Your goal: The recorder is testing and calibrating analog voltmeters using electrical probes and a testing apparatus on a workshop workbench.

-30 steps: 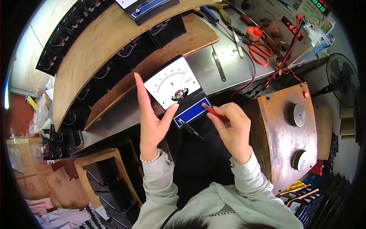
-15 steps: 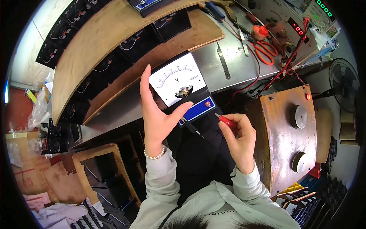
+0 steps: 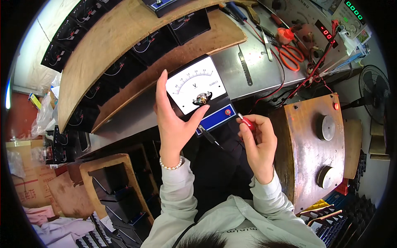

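Note:
An analog voltmeter (image 3: 198, 82) with a white dial, an exposed coil and a blue lower panel is tilted over the bench's front edge. My left hand (image 3: 175, 120) grips it, fingers at its left side and thumb across the front by the coil. Between the thumb and fingers of my right hand (image 3: 260, 144) is a red alligator clip (image 3: 247, 123), its metal tip pointing up toward the panel. The clip is apart from the red terminal (image 3: 228, 112) at the panel's right. A black alligator clip (image 3: 206, 134) is attached at the panel's lower left.
Several black meter cases (image 3: 142, 47) stand along the wooden boards (image 3: 103, 45) at left. Scissors (image 3: 289, 58), a saw blade (image 3: 245, 66) and tweezers (image 3: 266, 43) lie on the metal bench. At right are a box with two knobs (image 3: 314, 149), red leads and a fan (image 3: 372, 91).
The voltmeter and my left hand have shifted slightly right in the picture. The red clip in my right hand has turned more upright and sits a little nearer the panel's right end.

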### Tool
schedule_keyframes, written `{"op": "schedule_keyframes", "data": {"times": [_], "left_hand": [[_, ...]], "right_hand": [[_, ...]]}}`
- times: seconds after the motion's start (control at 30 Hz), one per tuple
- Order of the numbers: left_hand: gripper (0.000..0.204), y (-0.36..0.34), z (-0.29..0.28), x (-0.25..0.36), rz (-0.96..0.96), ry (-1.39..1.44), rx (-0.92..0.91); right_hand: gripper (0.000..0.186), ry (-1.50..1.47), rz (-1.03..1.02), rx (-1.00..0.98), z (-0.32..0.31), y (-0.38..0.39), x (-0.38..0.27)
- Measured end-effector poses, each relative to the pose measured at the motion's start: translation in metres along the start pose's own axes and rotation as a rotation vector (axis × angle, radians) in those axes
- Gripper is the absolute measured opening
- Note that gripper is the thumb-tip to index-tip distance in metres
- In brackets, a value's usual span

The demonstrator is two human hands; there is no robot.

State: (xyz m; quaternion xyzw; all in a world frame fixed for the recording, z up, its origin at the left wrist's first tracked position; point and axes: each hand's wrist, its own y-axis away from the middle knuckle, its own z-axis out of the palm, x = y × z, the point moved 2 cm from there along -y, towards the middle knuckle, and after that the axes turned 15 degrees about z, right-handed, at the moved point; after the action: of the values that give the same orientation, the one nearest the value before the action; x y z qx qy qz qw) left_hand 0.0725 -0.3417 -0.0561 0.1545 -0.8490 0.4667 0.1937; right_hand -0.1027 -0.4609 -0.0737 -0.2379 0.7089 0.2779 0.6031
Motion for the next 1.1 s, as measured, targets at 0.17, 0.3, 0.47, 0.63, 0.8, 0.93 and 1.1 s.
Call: {"op": "schedule_keyframes", "data": {"times": [0.17,0.3,0.47,0.63,0.8,0.93,1.1], "left_hand": [[0.098,0.005,-0.009,0.007,-0.135,0.401,0.005],[0.093,0.006,-0.017,0.03,-0.236,0.725,0.075],[0.07,-0.007,-0.027,0.062,-0.632,1.081,-0.074],[0.037,-0.009,-0.021,0.076,-0.864,1.264,-0.106],[0.035,-0.009,-0.014,0.079,-0.89,1.299,-0.177],[0.033,-0.012,-0.009,0.081,-0.899,1.289,-0.227],[0.033,-0.009,-0.007,0.079,-0.885,1.246,-0.257]], "right_hand": [[0.023,-0.712,0.592,-0.317,-0.003,-0.016,0.023],[0.017,-0.875,0.592,-0.579,-0.005,0.001,0.014],[0.026,-0.8,0.454,-0.566,-0.017,0.038,-0.028],[0.019,-0.726,0.398,-0.535,-0.028,0.054,-0.045],[0.021,-0.679,0.379,-0.473,-0.035,0.058,-0.049],[0.021,-0.657,0.379,-0.461,-0.041,0.057,-0.045],[0.023,-0.649,0.366,-0.468,-0.041,0.056,-0.044]]}}
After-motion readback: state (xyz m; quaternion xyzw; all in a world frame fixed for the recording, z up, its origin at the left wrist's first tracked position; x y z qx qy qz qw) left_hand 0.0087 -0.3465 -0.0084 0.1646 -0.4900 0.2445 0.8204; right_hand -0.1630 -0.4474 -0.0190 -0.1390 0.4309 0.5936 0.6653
